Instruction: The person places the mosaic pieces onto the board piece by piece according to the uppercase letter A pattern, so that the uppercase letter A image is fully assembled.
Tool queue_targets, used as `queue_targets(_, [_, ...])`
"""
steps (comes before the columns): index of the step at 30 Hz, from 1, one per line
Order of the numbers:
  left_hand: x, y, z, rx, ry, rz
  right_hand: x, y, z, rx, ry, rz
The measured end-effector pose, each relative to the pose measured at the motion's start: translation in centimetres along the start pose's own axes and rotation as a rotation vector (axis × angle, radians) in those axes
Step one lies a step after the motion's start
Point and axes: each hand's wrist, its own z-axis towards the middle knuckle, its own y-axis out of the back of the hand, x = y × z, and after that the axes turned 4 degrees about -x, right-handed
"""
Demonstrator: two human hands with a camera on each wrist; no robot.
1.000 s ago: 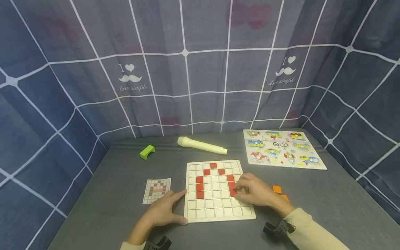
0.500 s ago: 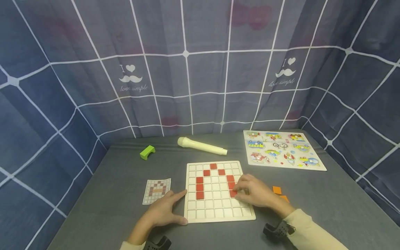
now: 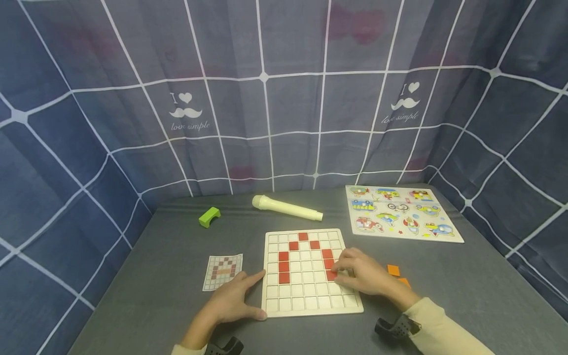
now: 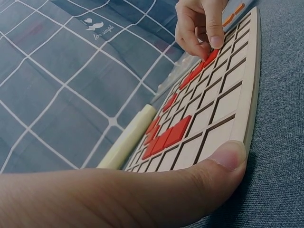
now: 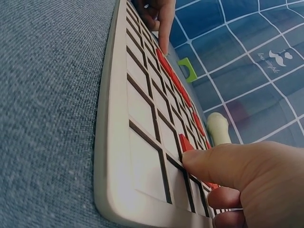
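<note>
Tile, lowest red on R side of board, hasn't visibly moved vs 1 s ago. R hand pinches it, so prob. being seated; L hand, fingers extended, touches board edge.

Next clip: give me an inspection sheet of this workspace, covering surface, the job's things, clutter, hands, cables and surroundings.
Surface: dark grey cloth-covered table.
Job's things: grid board with red tiles in an arch; orange tiles right of it, pattern card left.
Clutter: green block, toy microphone and picture puzzle, all behind or beside the board.
Hands: left hand touches the board's left edge, thumb and forefinger spread; right hand has curled fingers at the right column's nearest tile.
Cables: nothing seen.
Surroundings: blue-grey curtain with white lines.
</note>
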Motion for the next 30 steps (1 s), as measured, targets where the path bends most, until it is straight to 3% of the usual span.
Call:
queue_targets(6, [0.0, -0.1, 0.1, 0.001, -0.004, 0.01, -0.1, 0.0, -0.3, -0.003, -0.013, 0.008])
queue_targets(9, [0.0, -0.2, 0.2, 0.006, -0.007, 0.011, -0.6, 0.4, -0.7, -0.046, -0.032, 0.012])
queue_targets(15, [0.1, 0.0, 0.1, 0.002, -0.021, 0.013, -3.2, 3.9, -2.2, -0.164, -0.183, -0.031])
queue_targets(19, [0.0, 0.1, 0.2, 0.011, -0.02, 0.001, -4.9, 6.7, -4.9, -0.127, -0.348, -0.08])
queue_targets(22, [0.0, 0.1, 0.3, 0.016, -0.026, -0.007, -5.9, 7.7, -6.8, -0.091, -0.431, -0.113])
queue_targets(26, [0.1, 0.1, 0.4, 0.018, -0.039, -0.005, -6.5, 7.6, -8.0, -0.057, -0.475, -0.108])
queue_targets(30, [0.3, 0.2, 0.4, 0.019, -0.042, 0.005, -6.3, 7.0, -7.8, -0.039, -0.491, -0.067])
